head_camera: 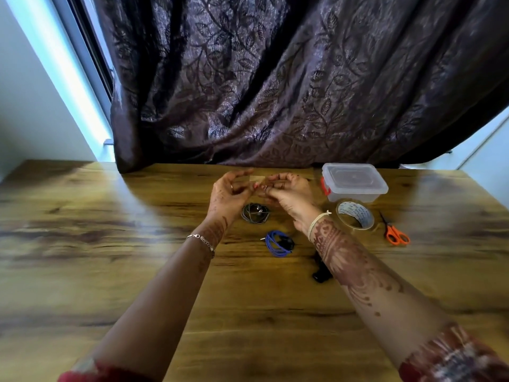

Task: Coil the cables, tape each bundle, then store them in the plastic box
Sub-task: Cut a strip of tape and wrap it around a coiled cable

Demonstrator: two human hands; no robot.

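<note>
Both hands are up over the table (pixel 110 244), and we're in the taping step: the left hand (pixel 231 191) and the right hand (pixel 286 188) are raised close together, and between them sits a short strip of clear tape (pixel 257 178), each hand pinching an end with curled fingertips. It looks stretched flat and ready to go on. Directly beneath, lying on the wood, is the dark coil (pixel 255 213), wound into a loose ring, and that looks like the bundle about to get wrapped. Nearer to the person lies the blue coil (pixel 278 243), already wound; whether it carries tape is too small to tell. A black item (pixel 321 271) pokes out from under the right forearm, mostly hidden. Off to the right, the tape roll (pixel 355 215) rests flat with the orange-handled scissors (pixel 395 232) just beside it, and farther back stands the plastic box (pixel 354 183), lid on, close to the curtain (pixel 275 78). As I judge it, the next move calls for bringing the strip down onto the dark coil without letting it fold on itself, and freeing one hand to lift the ring so the tape can pass around the strands. The box will then need its lid off.
</note>
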